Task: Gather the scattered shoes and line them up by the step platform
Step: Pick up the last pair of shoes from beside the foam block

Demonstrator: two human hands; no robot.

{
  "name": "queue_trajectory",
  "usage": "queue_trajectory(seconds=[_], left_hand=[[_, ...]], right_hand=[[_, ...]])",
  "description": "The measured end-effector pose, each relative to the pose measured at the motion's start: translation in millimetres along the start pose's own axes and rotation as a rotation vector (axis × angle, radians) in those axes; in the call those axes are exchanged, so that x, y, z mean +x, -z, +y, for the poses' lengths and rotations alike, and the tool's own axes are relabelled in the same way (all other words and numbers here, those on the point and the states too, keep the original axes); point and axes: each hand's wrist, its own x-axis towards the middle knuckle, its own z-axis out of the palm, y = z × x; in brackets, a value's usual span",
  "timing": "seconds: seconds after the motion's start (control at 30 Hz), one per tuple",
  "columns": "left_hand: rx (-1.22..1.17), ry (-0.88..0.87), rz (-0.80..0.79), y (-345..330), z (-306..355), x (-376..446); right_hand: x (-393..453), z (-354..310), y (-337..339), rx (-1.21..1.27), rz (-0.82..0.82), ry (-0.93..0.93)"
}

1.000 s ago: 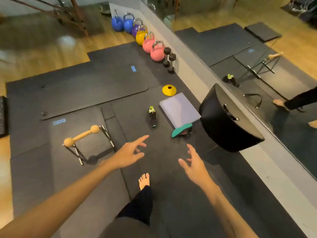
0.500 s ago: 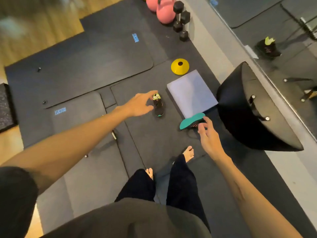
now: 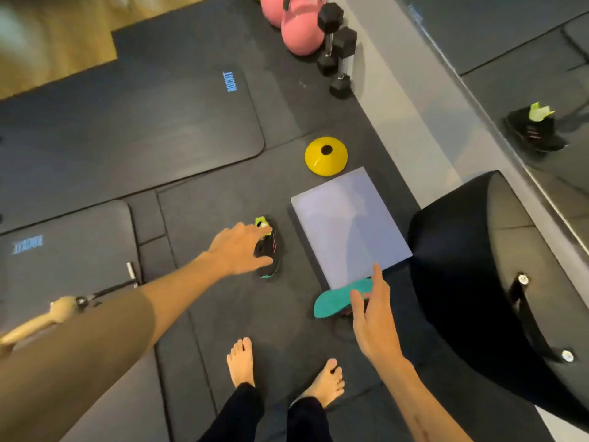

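Teal-soled shoe lies tipped under the right grip, fingers loose; left grip rests unclenched on black shoe. Either could slip when lifted.

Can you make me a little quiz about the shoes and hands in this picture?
1. True or false: the shoe by the right hand lies sole-up.
2. Which hand touches the upright black shoe: A left, B right?
3. What colour is the cone beyond the lilac step platform?

Key: 1 true; 2 A; 3 yellow.
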Motion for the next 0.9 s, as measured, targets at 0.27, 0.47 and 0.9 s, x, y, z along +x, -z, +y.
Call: queue_trajectory(seconds=[0.27, 0.47, 0.9], left_hand=[[-0.097, 0.136, 0.052, -105.9, -34.4, 136.4], [-0.600, 0.646, 0.247, -188.5, -43.1, 235.3], [-0.201, 0.453, 0.520, -268.3, -69.9, 330.1]], right_hand=[[108.8, 132.5, -61.3, -0.223, 0.224, -0.129], [198.2, 228.4, -74.5, -0.376, 0.427, -0.689], [258.1, 248.7, -61.1, -0.485, -0.266, -0.724]])
